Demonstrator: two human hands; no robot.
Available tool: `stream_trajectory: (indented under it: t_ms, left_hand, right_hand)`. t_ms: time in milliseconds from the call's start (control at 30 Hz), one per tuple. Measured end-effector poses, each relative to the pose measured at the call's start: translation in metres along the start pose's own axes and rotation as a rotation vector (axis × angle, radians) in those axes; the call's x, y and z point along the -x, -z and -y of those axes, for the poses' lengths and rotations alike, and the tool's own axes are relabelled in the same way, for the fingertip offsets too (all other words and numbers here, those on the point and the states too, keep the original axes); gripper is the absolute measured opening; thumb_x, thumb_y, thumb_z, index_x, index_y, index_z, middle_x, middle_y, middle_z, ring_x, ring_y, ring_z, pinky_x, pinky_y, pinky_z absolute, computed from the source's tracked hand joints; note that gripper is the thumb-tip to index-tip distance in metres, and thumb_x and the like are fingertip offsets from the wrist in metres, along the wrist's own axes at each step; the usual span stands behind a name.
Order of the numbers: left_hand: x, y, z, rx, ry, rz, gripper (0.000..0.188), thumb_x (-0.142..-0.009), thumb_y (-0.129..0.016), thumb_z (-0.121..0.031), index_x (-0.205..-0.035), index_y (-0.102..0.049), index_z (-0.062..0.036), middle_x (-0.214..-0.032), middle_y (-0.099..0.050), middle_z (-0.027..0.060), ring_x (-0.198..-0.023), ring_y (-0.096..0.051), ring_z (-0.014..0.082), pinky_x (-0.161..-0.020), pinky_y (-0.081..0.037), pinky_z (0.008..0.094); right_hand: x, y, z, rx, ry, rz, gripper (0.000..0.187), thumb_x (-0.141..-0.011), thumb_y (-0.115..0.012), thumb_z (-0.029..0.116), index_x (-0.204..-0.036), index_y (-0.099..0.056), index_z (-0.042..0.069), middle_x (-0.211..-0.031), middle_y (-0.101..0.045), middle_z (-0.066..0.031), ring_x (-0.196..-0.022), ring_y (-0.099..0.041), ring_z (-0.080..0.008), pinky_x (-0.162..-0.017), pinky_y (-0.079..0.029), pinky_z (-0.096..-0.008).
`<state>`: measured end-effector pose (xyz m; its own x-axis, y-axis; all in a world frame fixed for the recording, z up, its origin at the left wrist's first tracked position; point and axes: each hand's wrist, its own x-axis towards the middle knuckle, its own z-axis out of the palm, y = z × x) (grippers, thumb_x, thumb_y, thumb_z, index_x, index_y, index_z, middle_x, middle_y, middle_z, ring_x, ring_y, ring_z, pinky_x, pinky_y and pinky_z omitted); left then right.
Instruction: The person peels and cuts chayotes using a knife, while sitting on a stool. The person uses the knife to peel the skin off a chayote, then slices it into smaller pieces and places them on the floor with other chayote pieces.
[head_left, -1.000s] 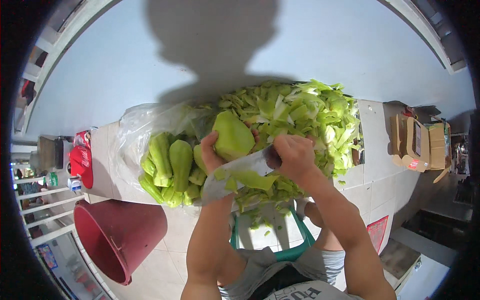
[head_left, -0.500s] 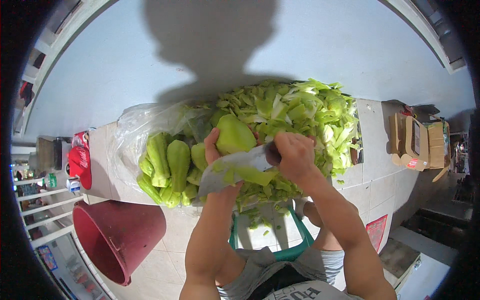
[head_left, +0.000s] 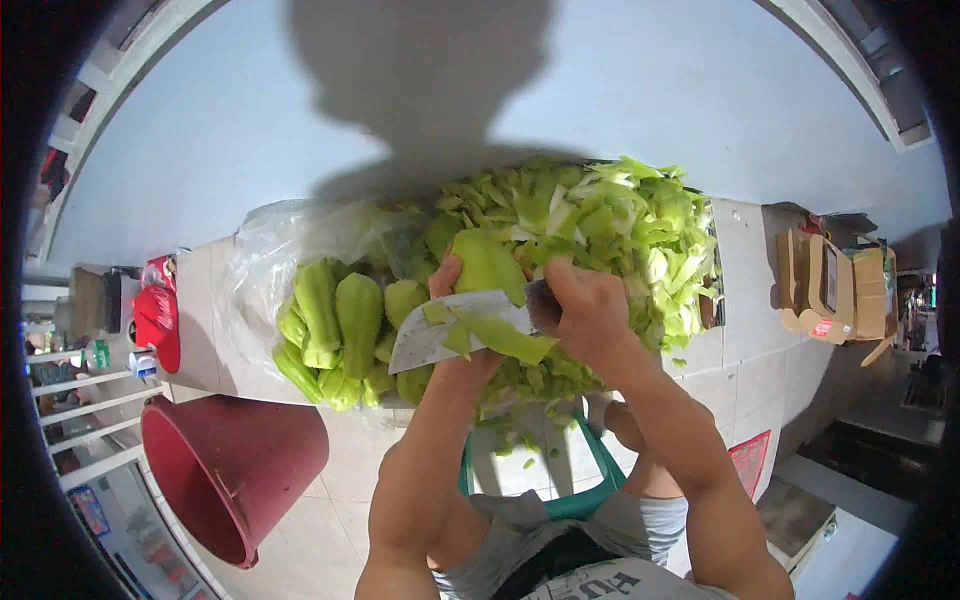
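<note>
My left hand [head_left: 447,277] is wrapped round a pale green chayote [head_left: 486,262], its upper side smooth as if peeled. Closed on the handle of a broad-bladed knife [head_left: 408,346], my right hand [head_left: 592,306] holds it across the near side of the chayote. The blade points left and hides part of my left hand. Strips of green peel [head_left: 512,341] cling to the flat of the blade. To the left lie several whole, ridged chayotes [head_left: 358,318], partly on a clear plastic bag [head_left: 262,268]. A large heap of peelings [head_left: 610,220] spreads behind and right of my hands.
A dark red bucket [head_left: 285,455] lies tipped at the lower left, with a red cap [head_left: 157,328] beyond it. Opened cardboard boxes [head_left: 832,285] stand at the right. The pale wall [head_left: 650,80] rises behind the heap. Green stool-like frame [head_left: 597,470] shows between my legs.
My left hand and the chayote have shifted slightly right, and the chayote has tilted. The knife blade lies a little higher and more level, still carrying peel.
</note>
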<state>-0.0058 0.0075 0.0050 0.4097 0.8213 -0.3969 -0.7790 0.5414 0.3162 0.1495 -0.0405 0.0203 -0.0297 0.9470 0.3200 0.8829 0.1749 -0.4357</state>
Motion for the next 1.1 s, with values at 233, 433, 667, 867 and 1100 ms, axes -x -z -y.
stream_trajectory:
  t_ms: [233, 433, 667, 867, 1100]
  left_hand:
    - [0.005, -0.007, -0.015, -0.062, -0.066, -0.068, 0.046, -0.083, -0.056, -0.040, -0.120, -0.054, -0.0128, -0.105, -0.063, 0.0103, -0.093, -0.063, 0.0275, -0.084, -0.052, 0.0434]
    - [0.000, 0.001, -0.010, -0.125, -0.025, 0.014, 0.060, -0.081, -0.057, -0.028, -0.137, -0.041, -0.0129, -0.116, -0.058, 0.0134, -0.097, -0.062, 0.0316, -0.088, -0.051, 0.0462]
    - [0.009, -0.010, -0.020, -0.060, -0.059, -0.024, 0.067, -0.079, -0.058, -0.026, -0.141, -0.036, -0.0133, -0.121, -0.056, 0.0139, -0.101, -0.062, 0.0306, -0.085, -0.054, 0.0442]
    - [0.009, -0.008, -0.009, -0.303, -0.108, 0.039, 0.061, -0.086, -0.051, -0.027, -0.143, -0.034, -0.0138, -0.125, -0.055, 0.0125, -0.109, -0.059, 0.0297, -0.092, -0.051, 0.0432]
    - [0.013, 0.004, -0.016, -0.138, -0.126, 0.177, 0.063, -0.091, -0.049, -0.043, -0.145, -0.034, -0.0153, -0.129, -0.053, 0.0079, -0.116, -0.054, 0.0267, -0.096, -0.048, 0.0435]
  right_hand:
    - [-0.002, 0.007, -0.016, -0.019, -0.041, 0.125, 0.032, -0.070, -0.071, 0.019, -0.087, -0.046, 0.009, -0.064, -0.060, -0.0114, -0.061, -0.062, -0.0350, -0.054, -0.049, -0.0449]
    - [-0.003, 0.014, 0.001, -0.044, -0.039, 0.116, 0.033, -0.070, -0.071, 0.020, -0.087, -0.045, 0.009, -0.068, -0.061, -0.0111, -0.061, -0.063, -0.0354, -0.054, -0.049, -0.0457]
    - [-0.004, 0.009, -0.016, -0.014, -0.068, 0.101, 0.028, -0.071, -0.068, 0.015, -0.085, -0.045, 0.009, -0.070, -0.061, -0.0114, -0.062, -0.063, -0.0350, -0.054, -0.048, -0.0463]
    - [-0.001, 0.009, -0.009, -0.079, -0.089, 0.095, 0.026, -0.071, -0.065, 0.011, -0.089, -0.046, 0.010, -0.069, -0.060, -0.0126, -0.063, -0.062, -0.0376, -0.055, -0.048, -0.0484]
    - [-0.006, 0.010, -0.016, -0.028, -0.198, 0.193, 0.029, -0.069, -0.066, 0.009, -0.090, -0.046, 0.009, -0.071, -0.061, -0.0150, -0.066, -0.061, -0.0403, -0.058, -0.047, -0.0502]
